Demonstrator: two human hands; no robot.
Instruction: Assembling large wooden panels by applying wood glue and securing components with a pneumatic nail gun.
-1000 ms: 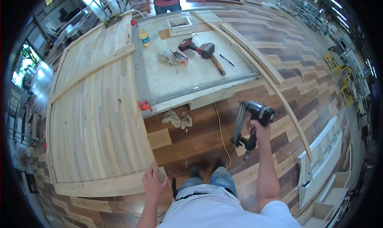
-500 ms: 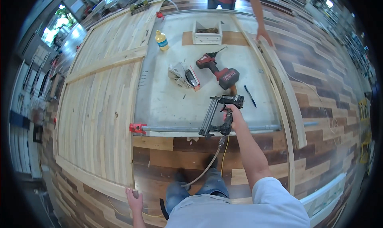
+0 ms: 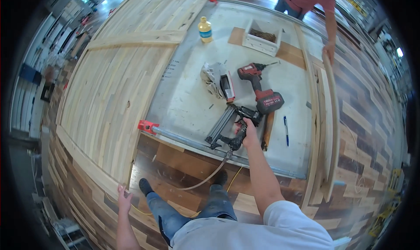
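Note:
My right hand [image 3: 247, 134] is closed around the grip of a black nail gun [image 3: 243, 124], held low over the white work surface [image 3: 175, 112]. An air hose [image 3: 205, 180] runs from the gun's handle toward my legs. At the near corner of a large framed wooden panel [image 3: 113, 90], my left hand [image 3: 124, 200] grips the frame; part of its fingers is hard to make out. Just beyond the nail gun lies a red and black cordless drill [image 3: 261, 86] with a long bit. A crumpled bag [image 3: 212, 79] and a small open box [image 3: 227, 87] are beside it.
A yellow bottle [image 3: 204, 30] and a white bin [image 3: 262, 38] of small brown pieces stand farther back. A pen [image 3: 286, 131] lies right. Red-ended pipe clamps [image 3: 148, 126] cross the surface. A co-worker's hand [image 3: 328, 53] holds a wooden board [image 3: 332, 127] at the right.
The view has turned and shifted. The co-worker's board at the right now stands raised on edge, apart from the strips beside it. My right hand keeps the nail gun; my left stays at the panel corner.

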